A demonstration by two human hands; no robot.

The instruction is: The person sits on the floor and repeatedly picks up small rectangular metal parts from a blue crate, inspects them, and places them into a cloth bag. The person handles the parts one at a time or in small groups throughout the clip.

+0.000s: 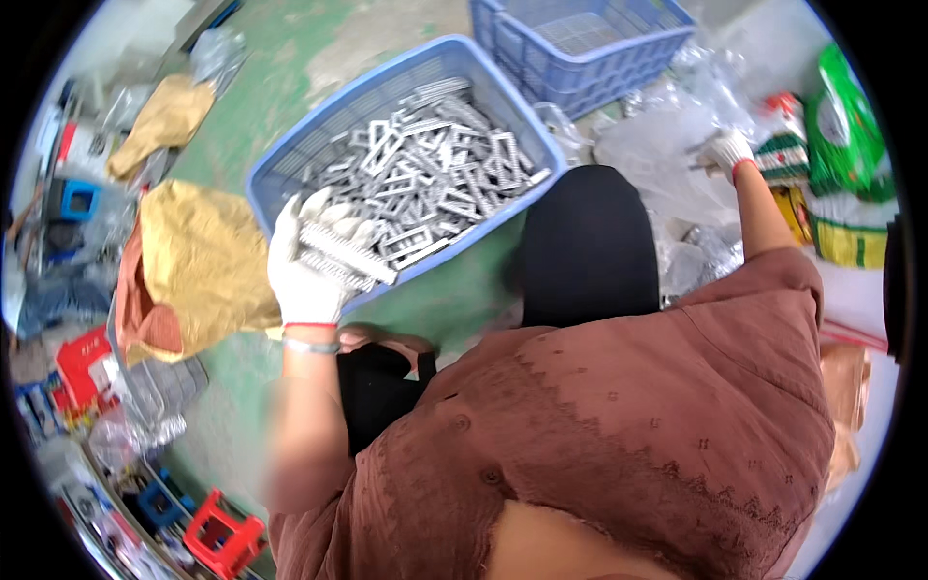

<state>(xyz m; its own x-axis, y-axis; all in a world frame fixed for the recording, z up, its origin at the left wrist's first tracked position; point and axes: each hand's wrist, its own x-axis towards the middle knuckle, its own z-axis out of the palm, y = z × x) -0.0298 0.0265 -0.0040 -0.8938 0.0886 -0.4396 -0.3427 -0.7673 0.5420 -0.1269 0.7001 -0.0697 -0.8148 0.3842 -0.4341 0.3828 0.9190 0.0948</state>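
Observation:
My left hand, in a white knit glove with a red cuff, is closed around a few silver ribbed metal pieces at the near left rim of a blue plastic basket. Inside that basket lies a heap of similar silver rectangular frame pieces. Far out to the right, my right hand, gloved the same way, is held over clear plastic bags. Its fingers look closed, with a small greyish bit showing at their tips; I cannot make out what it is.
Behind the full basket stands another blue basket. Yellow woven sacks lie on the green floor at left, with a red stool lower down. Green printed bags stand at the right wall. My black-clad knee is close to the basket.

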